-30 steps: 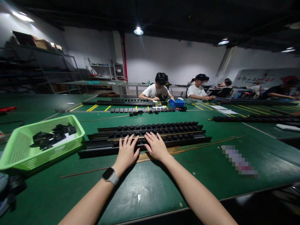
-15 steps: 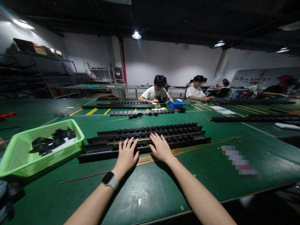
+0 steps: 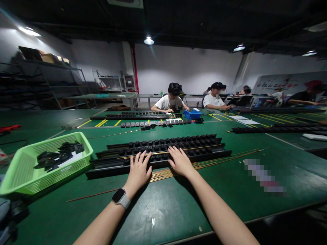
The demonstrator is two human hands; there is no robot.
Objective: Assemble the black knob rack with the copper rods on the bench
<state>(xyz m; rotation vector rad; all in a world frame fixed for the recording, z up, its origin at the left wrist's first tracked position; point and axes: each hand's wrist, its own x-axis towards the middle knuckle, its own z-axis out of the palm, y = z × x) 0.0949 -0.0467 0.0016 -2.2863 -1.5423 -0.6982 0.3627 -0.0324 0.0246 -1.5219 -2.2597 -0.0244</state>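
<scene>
Spreading over the green bench, long black socket strips lie at twelve o'clock of the hands, with a green basket at nine and copper rods trailing toward three. On the nearest strip the left hand and right hand press flat, each grip wide and holding nothing.

Large hall. White plastered back wall. Dark ceiling carries round ceiling lamps, with a long strip light upper left. Red vertical pipe runs up the wall. Grey metal shelving rack stands along the left wall, brown cardboard boxes on top. Long green-matted tabletop has yellow line markings. White banner with red print far right, print unreadable.
</scene>
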